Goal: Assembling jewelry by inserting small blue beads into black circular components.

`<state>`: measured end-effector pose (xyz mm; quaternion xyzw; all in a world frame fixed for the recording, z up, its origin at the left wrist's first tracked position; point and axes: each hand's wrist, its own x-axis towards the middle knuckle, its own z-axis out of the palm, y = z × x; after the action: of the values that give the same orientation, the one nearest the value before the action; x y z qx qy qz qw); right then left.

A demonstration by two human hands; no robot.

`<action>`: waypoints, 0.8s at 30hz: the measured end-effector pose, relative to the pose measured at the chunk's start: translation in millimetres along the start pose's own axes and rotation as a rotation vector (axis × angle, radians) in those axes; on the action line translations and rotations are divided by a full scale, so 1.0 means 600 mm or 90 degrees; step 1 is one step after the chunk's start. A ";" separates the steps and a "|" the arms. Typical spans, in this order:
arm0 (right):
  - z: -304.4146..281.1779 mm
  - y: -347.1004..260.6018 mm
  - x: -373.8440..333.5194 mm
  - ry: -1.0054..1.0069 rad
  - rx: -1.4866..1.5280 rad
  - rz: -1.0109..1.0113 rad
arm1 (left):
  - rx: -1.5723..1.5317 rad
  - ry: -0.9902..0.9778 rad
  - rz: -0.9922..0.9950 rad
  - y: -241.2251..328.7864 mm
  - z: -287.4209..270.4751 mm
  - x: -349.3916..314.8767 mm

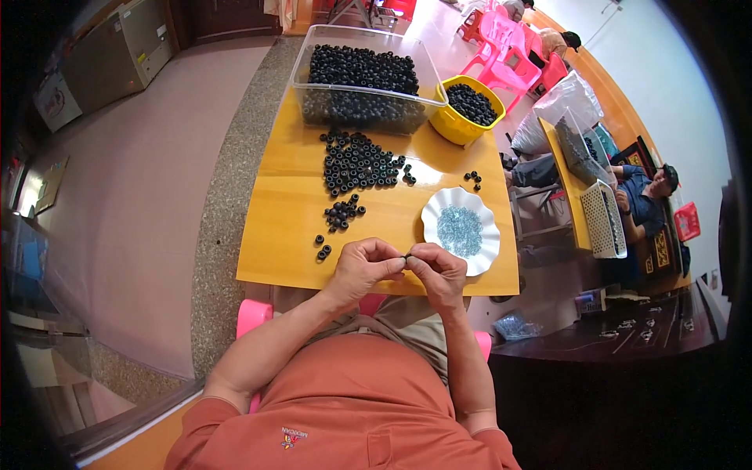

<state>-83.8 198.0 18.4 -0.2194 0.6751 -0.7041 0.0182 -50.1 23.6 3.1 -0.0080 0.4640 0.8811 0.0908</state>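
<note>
Near the front edge of the table, my left hand (363,271) and my right hand (439,274) meet fingertip to fingertip. Both pinch one small black piece (406,258), mostly covered by the fingers; it looks like the loose black ring-shaped parts nearby. Beyond my left hand lie a few loose black rings (324,251), a small heap (341,211) and a larger spread of black rings (359,163). Just past my right hand stands a white scalloped dish (492,235) holding many small clear bluish pieces (459,230).
A clear plastic bin (368,121) full of black parts stands at the table's far end, with a yellow tub (454,128) of them beside it. Several black pieces (473,180) lie beyond the dish. A person (646,196) sits at another table to the right, near a white basket (605,223).
</note>
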 end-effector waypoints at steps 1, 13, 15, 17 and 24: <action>-0.001 -0.001 0.001 -0.008 -0.019 -0.005 | 0.000 0.000 0.000 0.001 0.001 0.000; -0.007 -0.013 0.005 -0.063 -0.071 -0.019 | 0.084 -0.025 0.027 0.001 -0.003 0.001; -0.010 -0.011 0.006 -0.072 -0.075 -0.027 | 0.087 -0.030 0.028 0.003 -0.001 0.000; -0.012 -0.007 0.005 -0.071 -0.064 -0.010 | 0.081 -0.030 0.029 0.003 -0.002 0.001; 0.002 -0.002 -0.001 -0.010 0.023 0.058 | 0.063 -0.022 0.029 0.009 -0.001 -0.002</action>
<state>-82.3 197.3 19.5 -0.1939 0.6713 -0.7128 0.0595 -49.9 20.0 7.4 0.0220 0.5058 0.8588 0.0789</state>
